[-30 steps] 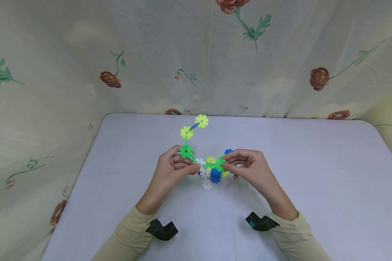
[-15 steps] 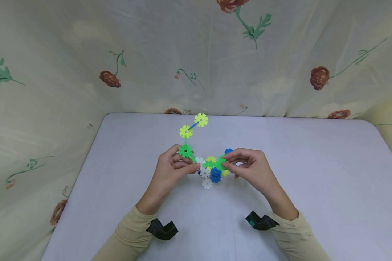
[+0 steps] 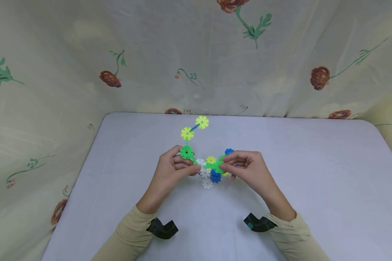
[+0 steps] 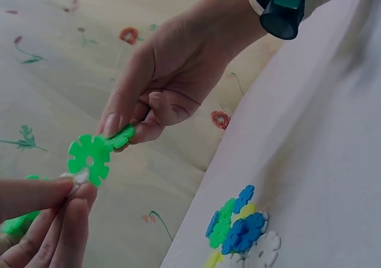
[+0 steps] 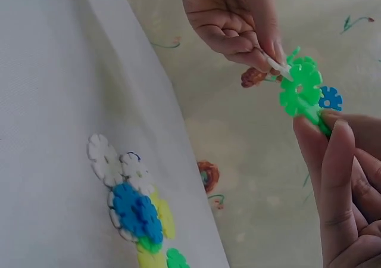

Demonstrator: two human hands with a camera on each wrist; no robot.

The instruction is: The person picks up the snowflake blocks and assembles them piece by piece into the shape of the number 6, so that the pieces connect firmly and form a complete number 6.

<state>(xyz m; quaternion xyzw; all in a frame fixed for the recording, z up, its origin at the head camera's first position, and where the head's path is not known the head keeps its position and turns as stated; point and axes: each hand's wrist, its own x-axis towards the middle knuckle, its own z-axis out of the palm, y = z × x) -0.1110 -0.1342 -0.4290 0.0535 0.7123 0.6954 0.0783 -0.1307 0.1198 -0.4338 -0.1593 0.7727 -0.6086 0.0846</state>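
Observation:
Notched plastic snowflake discs are linked in a chain held above the table. My left hand [image 3: 174, 166] pinches a white snowflake disc [image 4: 78, 178] between thumb and fingers. From there the chain runs away through a green snowflake disc [image 3: 187, 152] to two yellow snowflake discs [image 3: 187, 133] with a blue one between them. A face-on green disc [image 5: 300, 89] meets the white one at its edge. Beyond it, my right hand [image 3: 248, 164] pinches another green snowflake disc [image 4: 122, 137], partly covered by the thumb and fingertips.
Below the hands lies a loose pile on the white table [image 3: 313, 181], with blue discs [image 3: 215, 176], a white disc [image 3: 207, 183] and yellow and green ones overlapping. A floral curtain [image 3: 150, 54] hangs behind the table. Each wrist wears a black camera [image 3: 162, 229].
My right hand has shifted slightly left with its green disc, towards my left hand. The chain's far end has dipped a little. Both hands keep their pinch.

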